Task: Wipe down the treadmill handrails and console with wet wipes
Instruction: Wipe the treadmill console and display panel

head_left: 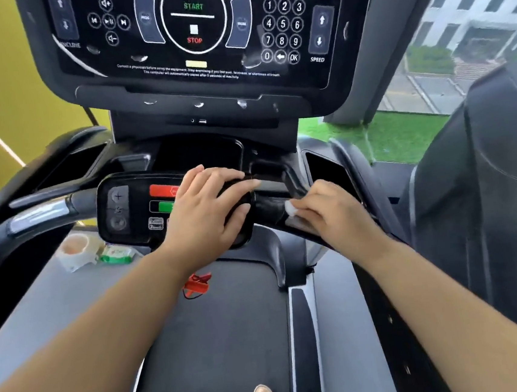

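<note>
The black treadmill console with START and STOP markings fills the top of the head view. Below it sits a small control panel with red and green buttons. My left hand lies over the panel's right end, fingers wrapped round its edge. My right hand grips a white wet wipe and presses it on the right handrail just beside the panel. The left handrail with its silver sensor strip runs off to the left.
A green wet wipe pack and a roll of clear bags lie on the treadmill's left side rail. A red safety clip hangs over the belt. A neighbouring machine stands close on the right.
</note>
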`<state>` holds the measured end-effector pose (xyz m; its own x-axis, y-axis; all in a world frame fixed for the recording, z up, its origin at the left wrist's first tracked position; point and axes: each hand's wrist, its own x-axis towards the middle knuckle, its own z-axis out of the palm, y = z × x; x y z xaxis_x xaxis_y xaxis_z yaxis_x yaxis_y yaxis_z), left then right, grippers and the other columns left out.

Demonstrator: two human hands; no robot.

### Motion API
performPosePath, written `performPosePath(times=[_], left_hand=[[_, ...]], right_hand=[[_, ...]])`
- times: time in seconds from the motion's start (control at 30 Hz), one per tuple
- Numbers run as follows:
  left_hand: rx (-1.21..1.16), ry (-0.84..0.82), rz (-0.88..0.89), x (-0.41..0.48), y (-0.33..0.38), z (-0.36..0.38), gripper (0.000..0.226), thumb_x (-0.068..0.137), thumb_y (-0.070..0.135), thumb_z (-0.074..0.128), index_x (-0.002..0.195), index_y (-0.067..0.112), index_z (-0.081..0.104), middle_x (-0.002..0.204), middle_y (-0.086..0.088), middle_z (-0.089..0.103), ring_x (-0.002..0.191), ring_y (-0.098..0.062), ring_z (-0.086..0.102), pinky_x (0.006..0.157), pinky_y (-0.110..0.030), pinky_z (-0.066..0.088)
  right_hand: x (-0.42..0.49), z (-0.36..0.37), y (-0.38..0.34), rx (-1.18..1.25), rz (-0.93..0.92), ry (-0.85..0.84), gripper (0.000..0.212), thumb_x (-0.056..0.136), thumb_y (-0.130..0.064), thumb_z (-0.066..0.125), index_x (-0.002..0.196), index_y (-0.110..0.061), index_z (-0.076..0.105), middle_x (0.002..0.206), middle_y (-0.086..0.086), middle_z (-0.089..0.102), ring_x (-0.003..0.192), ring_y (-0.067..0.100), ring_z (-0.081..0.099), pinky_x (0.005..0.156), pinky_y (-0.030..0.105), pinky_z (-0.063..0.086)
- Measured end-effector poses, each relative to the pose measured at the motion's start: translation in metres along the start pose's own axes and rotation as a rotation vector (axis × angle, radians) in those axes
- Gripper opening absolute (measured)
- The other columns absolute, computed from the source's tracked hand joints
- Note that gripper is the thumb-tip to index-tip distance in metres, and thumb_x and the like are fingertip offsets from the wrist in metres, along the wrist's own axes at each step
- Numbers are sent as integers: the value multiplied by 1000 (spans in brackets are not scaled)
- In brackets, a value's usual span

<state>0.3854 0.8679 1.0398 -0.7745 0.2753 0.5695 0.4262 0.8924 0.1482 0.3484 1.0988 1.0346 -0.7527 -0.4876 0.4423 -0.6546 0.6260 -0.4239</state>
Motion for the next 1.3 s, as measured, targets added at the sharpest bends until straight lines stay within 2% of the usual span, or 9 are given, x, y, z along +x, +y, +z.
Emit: performPosePath(times=[0.17,0.3,0.47,0.7,0.9,1.0,1.1,1.23,1.3], left_hand=[[4,16,-38,0,5,1,34,92,30,47,117,17,66,113,-3,62,108,-22,52,108,-40,25],[8,34,-48,0,7,2,34,92,29,47,115,14,67,113,-4,62,107,-23,52,108,-39,25],[0,47,-57,-1,7,3,34,92,31,47,114,14,67,111,-5,62,107,-24,52,109,-40,25],[-5,46,-37,-1,4,3,34,91,30,48,115,14,66,112,-5,62,107,-24,53,108,-41,27],[-19,21,-3,-3,0,2,36,91,32,46,118,16,66,115,-3,61,111,-22,51,108,-40,25],[-15,31,-8,-3,0,4,36,91,32,47,117,16,66,115,-3,61,111,-22,50,109,-40,25],[-11,27,-2,-2,0,5,36,92,32,46,118,16,65,115,-3,61,111,-23,50,109,-40,24],[-11,40,16,-2,-1,4,36,92,31,46,119,15,65,114,-4,61,111,-23,49,108,-41,26],[-12,47,17,-2,-1,4,36,92,31,46,118,15,66,114,-4,62,111,-22,49,108,-41,27]], right_hand=[[22,-10,-15,56,94,83,15,88,-15,64,98,-11,75,74,-1,51,70,12,48,67,15,37],[20,24,-43,13,-44,91,21,90,-17,55,92,-9,74,76,6,55,75,20,51,67,27,43],[-14,-1,-7,-65,-186,29,13,84,-2,64,92,-5,74,77,6,59,73,23,57,65,34,50],[18,15,-33,32,-49,183,24,89,-22,56,94,-8,75,84,5,64,77,25,59,74,31,49],[-13,6,-17,-40,-248,50,9,85,0,66,87,-4,74,87,3,66,83,20,59,82,25,49],[-14,-8,-12,15,-125,134,13,88,-9,63,93,-6,74,81,6,62,74,21,59,72,28,50],[12,-2,-29,112,33,201,19,89,-17,60,99,-8,74,85,3,61,79,11,57,76,16,46],[36,11,-46,283,297,-75,17,91,-25,63,103,-18,73,87,-16,66,84,-5,59,76,12,48],[39,4,-37,234,345,-157,16,91,-25,63,101,-18,74,88,-14,68,80,-5,59,74,6,44]])
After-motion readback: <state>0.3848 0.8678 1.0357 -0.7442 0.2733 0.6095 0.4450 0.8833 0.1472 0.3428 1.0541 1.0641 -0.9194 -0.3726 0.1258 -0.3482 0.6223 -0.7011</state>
